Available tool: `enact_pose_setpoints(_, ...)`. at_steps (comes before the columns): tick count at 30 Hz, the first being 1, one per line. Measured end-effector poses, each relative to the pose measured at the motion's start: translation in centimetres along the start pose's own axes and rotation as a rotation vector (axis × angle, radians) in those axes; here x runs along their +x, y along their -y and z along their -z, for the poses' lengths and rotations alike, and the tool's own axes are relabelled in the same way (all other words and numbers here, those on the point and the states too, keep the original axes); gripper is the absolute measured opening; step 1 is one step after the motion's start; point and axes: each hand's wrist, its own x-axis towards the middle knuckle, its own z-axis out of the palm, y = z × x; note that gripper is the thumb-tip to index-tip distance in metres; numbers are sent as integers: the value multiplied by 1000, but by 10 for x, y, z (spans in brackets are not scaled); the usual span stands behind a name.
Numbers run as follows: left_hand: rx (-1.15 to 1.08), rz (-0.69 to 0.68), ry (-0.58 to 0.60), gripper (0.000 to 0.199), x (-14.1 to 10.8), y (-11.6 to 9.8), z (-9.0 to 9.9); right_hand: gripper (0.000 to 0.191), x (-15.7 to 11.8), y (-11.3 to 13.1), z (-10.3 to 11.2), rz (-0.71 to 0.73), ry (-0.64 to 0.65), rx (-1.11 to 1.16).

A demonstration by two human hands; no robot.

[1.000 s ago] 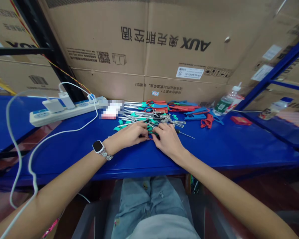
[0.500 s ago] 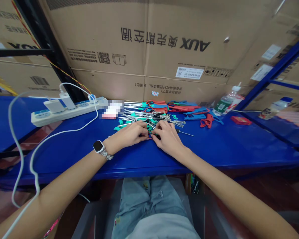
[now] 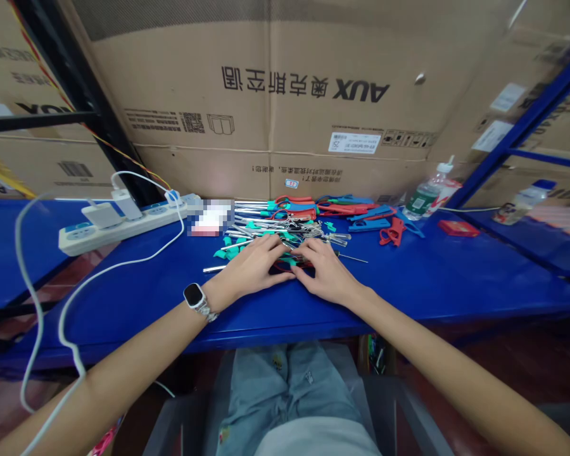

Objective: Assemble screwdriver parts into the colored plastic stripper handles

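Note:
Close together over the table's middle, my left hand [image 3: 259, 263] and my right hand [image 3: 325, 269] curl around a red-and-teal plastic piece [image 3: 285, 266], mostly hidden by my fingers. A bright metal rod [image 3: 213, 270] sticks out to the left beneath my left hand, roughly in line with that piece; whether they join is hidden. Both thumbs reach toward each other at its near side. Just beyond my fingers lies a heap of metal rods [image 3: 247, 223] with teal clips [image 3: 230, 242]. A thin screwdriver-like shaft [image 3: 354, 258] points right from beside my right hand.
Red and blue plastic handles [image 3: 370, 225] lie behind and right of the heap. A drink bottle [image 3: 427, 197] and a small red box [image 3: 458, 228] stand farther right. On the left are a white power strip [image 3: 123, 225] and its loose cable [image 3: 118, 254]. Cardboard [image 3: 194, 164] backs the table.
Both thumbs have stretched out along the near side, and my fingers lie flatter over the piece. More of the metal rod shows left of my left hand. The view has shifted slightly.

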Motion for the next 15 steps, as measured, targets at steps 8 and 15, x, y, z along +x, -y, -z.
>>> enact_pose_setpoints(8,-23,-5,-7,31,2,-3,-6,22,-18,-16,14,41,3,-115)
enact_pose_setpoints(15,-104,49,-12,29,1,-1,-7,21,-18,-17,8,32,8,-24)
